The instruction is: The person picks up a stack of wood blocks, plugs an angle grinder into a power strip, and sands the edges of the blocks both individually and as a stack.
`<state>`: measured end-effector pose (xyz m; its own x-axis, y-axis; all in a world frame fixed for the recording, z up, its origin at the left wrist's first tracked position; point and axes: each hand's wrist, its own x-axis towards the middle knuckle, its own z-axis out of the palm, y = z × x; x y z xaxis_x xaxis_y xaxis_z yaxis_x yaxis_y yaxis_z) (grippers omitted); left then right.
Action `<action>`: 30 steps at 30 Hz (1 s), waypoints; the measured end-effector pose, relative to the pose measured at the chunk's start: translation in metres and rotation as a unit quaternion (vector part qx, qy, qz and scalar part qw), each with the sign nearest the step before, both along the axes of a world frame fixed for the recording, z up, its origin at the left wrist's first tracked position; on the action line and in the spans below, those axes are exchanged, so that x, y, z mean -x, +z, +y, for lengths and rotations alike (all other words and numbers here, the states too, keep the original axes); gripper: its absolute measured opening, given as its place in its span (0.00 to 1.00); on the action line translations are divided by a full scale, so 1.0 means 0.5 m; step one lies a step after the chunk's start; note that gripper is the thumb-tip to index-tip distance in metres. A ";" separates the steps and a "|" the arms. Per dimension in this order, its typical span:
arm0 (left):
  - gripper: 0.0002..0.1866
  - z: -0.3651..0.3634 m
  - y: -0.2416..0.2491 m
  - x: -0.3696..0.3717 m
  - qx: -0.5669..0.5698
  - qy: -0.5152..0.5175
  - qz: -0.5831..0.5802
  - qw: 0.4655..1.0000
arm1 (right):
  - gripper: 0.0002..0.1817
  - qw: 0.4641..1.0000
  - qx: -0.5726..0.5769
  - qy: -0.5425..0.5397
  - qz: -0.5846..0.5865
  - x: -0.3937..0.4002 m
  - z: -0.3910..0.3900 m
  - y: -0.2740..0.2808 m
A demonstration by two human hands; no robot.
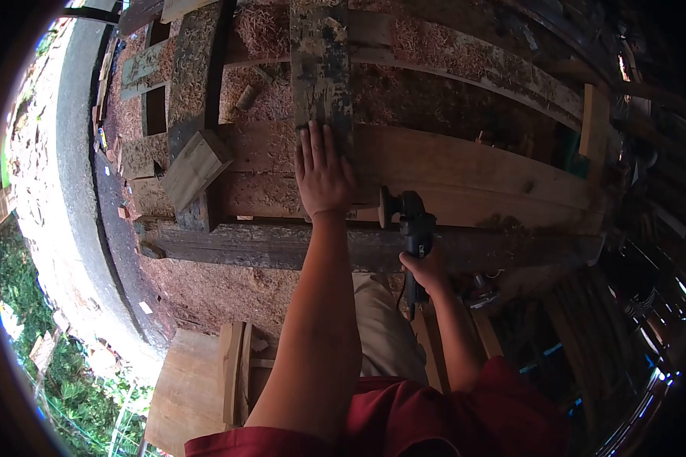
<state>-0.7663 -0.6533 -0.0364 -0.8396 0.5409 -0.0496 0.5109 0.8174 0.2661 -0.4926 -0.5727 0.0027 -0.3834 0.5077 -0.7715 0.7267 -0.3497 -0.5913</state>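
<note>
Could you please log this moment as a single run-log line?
left hand flat on plank | right hand grips angle grinder | sawdust around

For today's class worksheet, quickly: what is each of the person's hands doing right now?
Left hand: open, palm flat on the wooden plank.
Right hand: closed around the handle of the black power tool.

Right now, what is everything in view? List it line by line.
plank: one, light brown, across the middle, under the left hand
dark beam: one, near edge of the workbench
weathered board: one, grey-black, upright above the left hand
wood block: one, pale, left of the plank
sawdust: reddish, all over
power tool: one, black, on the beam
left hand: flat on the plank
right hand: gripping the power tool
</note>
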 end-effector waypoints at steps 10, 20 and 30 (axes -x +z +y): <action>0.37 0.000 -0.004 0.002 -0.007 0.000 0.002 1.000 | 0.21 1.000 -0.002 0.010 0.000 0.002 0.000 -0.003; 0.37 0.001 -0.002 0.000 0.004 0.000 0.003 1.000 | 0.23 1.000 0.023 0.006 -0.005 0.009 0.008 0.023; 0.37 0.000 -0.004 -0.001 0.002 0.003 0.006 1.000 | 0.25 1.000 -0.005 0.029 0.009 -0.017 0.006 -0.003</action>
<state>-0.7659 -0.6532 -0.0386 -0.8432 0.5359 -0.0418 0.5094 0.8215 0.2564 -0.4841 -0.5697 0.0014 -0.4262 0.4917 -0.7593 0.7342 -0.3023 -0.6079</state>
